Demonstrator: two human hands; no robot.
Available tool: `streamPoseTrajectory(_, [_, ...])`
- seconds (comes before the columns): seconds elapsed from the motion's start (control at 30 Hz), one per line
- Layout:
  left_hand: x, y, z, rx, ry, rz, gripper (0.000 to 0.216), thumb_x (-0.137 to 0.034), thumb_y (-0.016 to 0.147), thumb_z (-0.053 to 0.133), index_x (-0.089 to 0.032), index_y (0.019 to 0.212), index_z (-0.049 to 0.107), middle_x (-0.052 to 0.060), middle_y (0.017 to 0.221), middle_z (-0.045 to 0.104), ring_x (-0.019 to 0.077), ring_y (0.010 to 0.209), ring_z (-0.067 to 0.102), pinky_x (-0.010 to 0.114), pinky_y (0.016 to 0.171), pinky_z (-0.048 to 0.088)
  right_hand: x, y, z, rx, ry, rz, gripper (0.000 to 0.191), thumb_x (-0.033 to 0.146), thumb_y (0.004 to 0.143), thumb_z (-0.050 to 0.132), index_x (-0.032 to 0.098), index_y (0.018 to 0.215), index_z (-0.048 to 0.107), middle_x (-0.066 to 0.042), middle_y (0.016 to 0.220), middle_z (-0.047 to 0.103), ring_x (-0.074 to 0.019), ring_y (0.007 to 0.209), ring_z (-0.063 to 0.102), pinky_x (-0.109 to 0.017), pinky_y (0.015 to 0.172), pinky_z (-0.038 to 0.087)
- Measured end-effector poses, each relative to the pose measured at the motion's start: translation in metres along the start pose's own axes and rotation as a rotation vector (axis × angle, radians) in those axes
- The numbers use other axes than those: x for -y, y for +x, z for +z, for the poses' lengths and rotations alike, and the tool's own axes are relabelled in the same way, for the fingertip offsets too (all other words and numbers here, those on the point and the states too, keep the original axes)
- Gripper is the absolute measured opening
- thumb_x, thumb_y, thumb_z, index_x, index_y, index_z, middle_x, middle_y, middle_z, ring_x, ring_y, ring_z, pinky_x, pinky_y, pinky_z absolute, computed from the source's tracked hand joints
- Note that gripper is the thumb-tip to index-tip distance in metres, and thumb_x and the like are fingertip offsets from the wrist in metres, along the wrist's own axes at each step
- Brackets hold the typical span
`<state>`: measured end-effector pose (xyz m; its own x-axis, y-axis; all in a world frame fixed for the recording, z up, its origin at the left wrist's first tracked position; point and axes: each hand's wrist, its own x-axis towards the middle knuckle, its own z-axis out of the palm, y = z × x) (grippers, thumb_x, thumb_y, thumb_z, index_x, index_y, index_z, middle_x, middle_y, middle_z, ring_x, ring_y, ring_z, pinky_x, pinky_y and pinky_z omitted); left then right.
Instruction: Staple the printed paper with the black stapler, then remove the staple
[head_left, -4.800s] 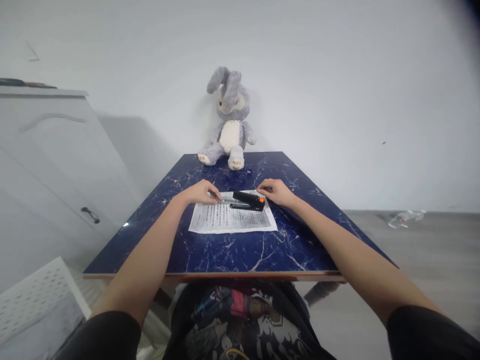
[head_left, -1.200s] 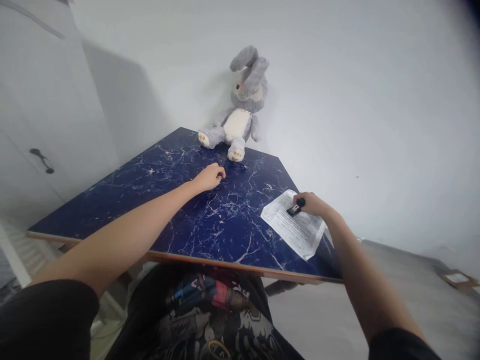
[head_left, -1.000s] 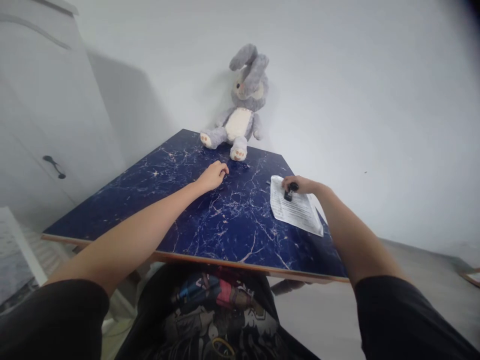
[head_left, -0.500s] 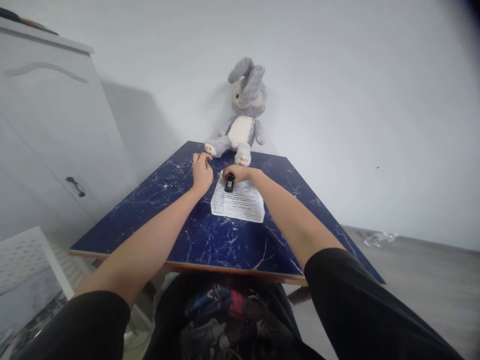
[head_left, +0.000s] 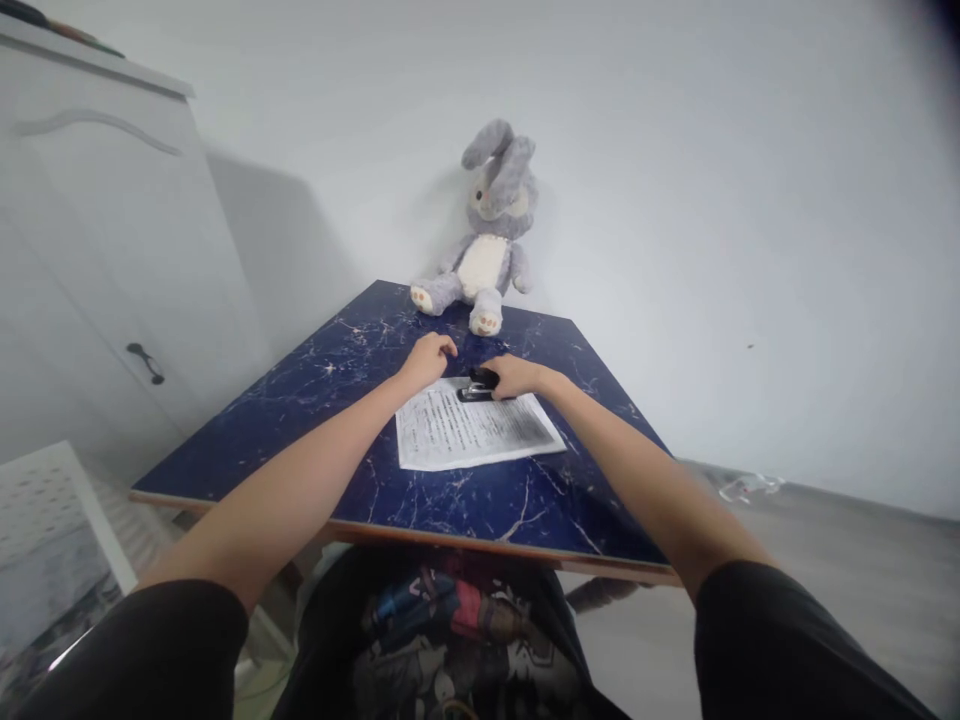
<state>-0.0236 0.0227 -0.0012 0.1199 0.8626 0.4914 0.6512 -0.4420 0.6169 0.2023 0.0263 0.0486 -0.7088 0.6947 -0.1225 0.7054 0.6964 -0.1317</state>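
Note:
Printed sheets of paper [head_left: 472,430] lie on the dark blue marbled table [head_left: 442,505], turned at a slant. My right hand [head_left: 514,375] is closed around a black stapler [head_left: 477,387], which sits over the far edge of the paper and points left. Just left of the stapler, my left hand [head_left: 431,357] hovers near the paper's far left corner with its fingers bent. Whether the left fingertips touch anything is hard to make out; no object shows in them.
A grey plush rabbit [head_left: 495,230] sits at the table's far edge against the white wall. A white cabinet [head_left: 97,240] stands to the left. At lower left is a white-framed piece of furniture [head_left: 82,520]. Clear plastic [head_left: 750,487] lies on the floor at right.
The paper has turned and lies more crosswise, nearer to me. My right hand and the stapler have moved right, the stapler now pointing left. My left hand has shifted right and nearer.

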Motion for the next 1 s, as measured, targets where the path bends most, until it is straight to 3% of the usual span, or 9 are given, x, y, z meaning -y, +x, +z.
streamPoseTrajectory(0.17, [-0.004, -0.012, 0.03, 0.266, -0.039, 0.117, 0.039, -0.002, 0.077, 0.048, -0.02, 0.094, 0.078, 0.007, 0.095, 0.071, 0.0222, 0.093, 0.065, 0.037, 0.095, 0.051, 0.013, -0.053, 0.009, 0.056, 0.149, 0.079, 0.04, 0.025, 0.072, 0.072, 0.02, 0.112, 0.07, -0.006, 0.102, 0.076, -0.0232, 0.087, 0.069, -0.029, 0.07, 0.048])
streamPoseTrajectory(0.37, [0.0, -0.014, 0.04, 0.341, 0.107, 0.212, 0.043, 0.0, 0.074, 0.048, -0.019, 0.1, 0.076, 0.007, 0.094, 0.065, 0.0234, 0.096, 0.062, 0.037, 0.095, 0.051, -0.002, -0.063, 0.019, -0.062, 0.295, 0.03, 0.044, 0.031, 0.076, 0.076, 0.02, 0.118, 0.07, -0.007, 0.115, 0.074, -0.0259, 0.1, 0.068, -0.032, 0.085, 0.05])
streamPoseTrajectory(0.7, [-0.007, -0.016, 0.035, 0.21, 0.086, 0.019, 0.027, -0.005, 0.08, 0.053, -0.017, 0.092, 0.075, 0.008, 0.096, 0.069, 0.0202, 0.088, 0.065, 0.035, 0.092, 0.053, -0.036, -0.08, 0.019, -0.087, 0.376, -0.162, 0.046, 0.042, 0.086, 0.073, 0.018, 0.124, 0.067, -0.007, 0.112, 0.073, -0.023, 0.095, 0.065, -0.032, 0.082, 0.048])
streamPoseTrajectory(0.87, [-0.008, -0.012, 0.036, 0.124, -0.24, -0.133, 0.024, -0.01, 0.083, 0.051, -0.019, 0.089, 0.072, 0.006, 0.095, 0.075, 0.0203, 0.09, 0.069, 0.037, 0.092, 0.054, -0.051, -0.093, 0.016, 0.111, 0.761, -0.143, 0.045, 0.049, 0.096, 0.062, 0.018, 0.128, 0.068, -0.008, 0.123, 0.072, -0.0234, 0.108, 0.065, -0.036, 0.094, 0.051])
streamPoseTrajectory(1.0, [-0.01, -0.011, 0.036, 0.077, -0.453, -0.271, 0.022, -0.016, 0.087, 0.048, -0.019, 0.092, 0.069, 0.007, 0.098, 0.076, 0.0185, 0.088, 0.069, 0.032, 0.081, 0.055, -0.061, -0.092, 0.025, 0.15, 1.008, -0.095, 0.047, 0.049, 0.088, 0.073, 0.017, 0.122, 0.072, -0.009, 0.12, 0.074, -0.025, 0.115, 0.065, -0.041, 0.103, 0.049])
